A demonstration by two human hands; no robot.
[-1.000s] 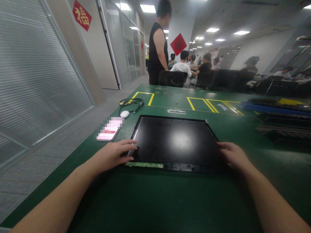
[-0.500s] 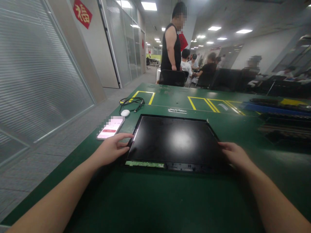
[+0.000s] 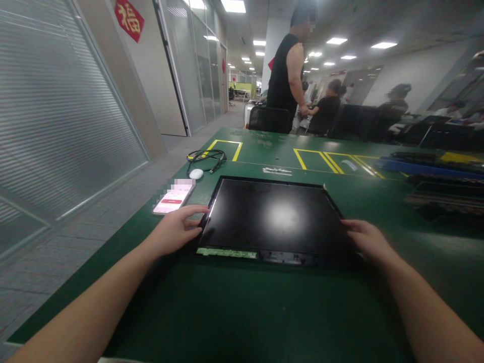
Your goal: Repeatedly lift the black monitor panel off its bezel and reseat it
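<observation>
Nearby, a lit phone [image 3: 171, 203] lies left of the black screen [image 3: 257, 212].

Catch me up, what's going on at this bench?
A person has both hands at a dark screen panel lying flat on the green table: left hand at its left edge, right hand at its right. A green strip runs along part of the near edge. A lit phone lies beyond the left hand.

Panel [image 3: 260, 217], phone [image 3: 170, 204] on green table [image 3: 242, 307]
</observation>
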